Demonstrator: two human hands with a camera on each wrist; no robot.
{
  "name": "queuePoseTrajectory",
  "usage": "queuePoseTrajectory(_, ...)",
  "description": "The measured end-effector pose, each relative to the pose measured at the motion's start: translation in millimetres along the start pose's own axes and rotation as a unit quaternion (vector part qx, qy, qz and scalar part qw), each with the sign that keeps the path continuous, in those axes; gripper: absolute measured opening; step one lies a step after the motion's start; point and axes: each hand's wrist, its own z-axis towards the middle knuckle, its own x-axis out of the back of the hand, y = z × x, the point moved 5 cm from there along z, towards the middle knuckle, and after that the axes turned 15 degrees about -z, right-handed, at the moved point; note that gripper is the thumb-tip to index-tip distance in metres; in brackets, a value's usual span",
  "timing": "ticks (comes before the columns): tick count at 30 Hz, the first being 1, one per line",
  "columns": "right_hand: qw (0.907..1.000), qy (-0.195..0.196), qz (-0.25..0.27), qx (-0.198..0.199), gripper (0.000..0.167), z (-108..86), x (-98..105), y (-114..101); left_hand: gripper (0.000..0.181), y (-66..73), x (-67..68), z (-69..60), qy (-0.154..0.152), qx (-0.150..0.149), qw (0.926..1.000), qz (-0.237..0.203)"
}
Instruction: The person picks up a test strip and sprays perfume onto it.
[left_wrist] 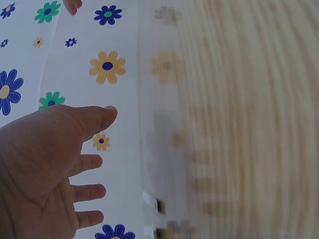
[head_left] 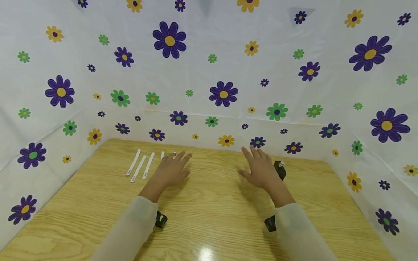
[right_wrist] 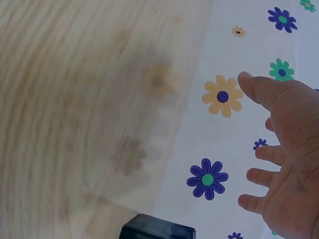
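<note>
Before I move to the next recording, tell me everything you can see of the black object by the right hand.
The black object looks hard and angular, with a small pale, shiny knob at its top. It sits toward the far right of the wood-grain table, apparently upright. The right hand partly hides it in the head view; in the right wrist view they appear apart. Its material and any label cannot be told.

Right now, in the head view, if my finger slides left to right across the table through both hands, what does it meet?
White strips → left hand → right hand → black thing peeking out past it.
</note>
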Motion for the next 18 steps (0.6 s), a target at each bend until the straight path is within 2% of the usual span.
queuePoseTrajectory(7,0.9999,0.002,-0.014,0.0,0.082,-3.7,8.8,18.8,0.068,-23.3,13.0,-10.7,0.006,0.011,0.9999,-0.009)
queuePoseTrajectory(18,0.9999,-0.007,0.006,-0.01,0.081,-15.2,14.1,53.2,0.069,-64.8,31.1,-24.6,0.013,0.026,0.9996,-0.001)
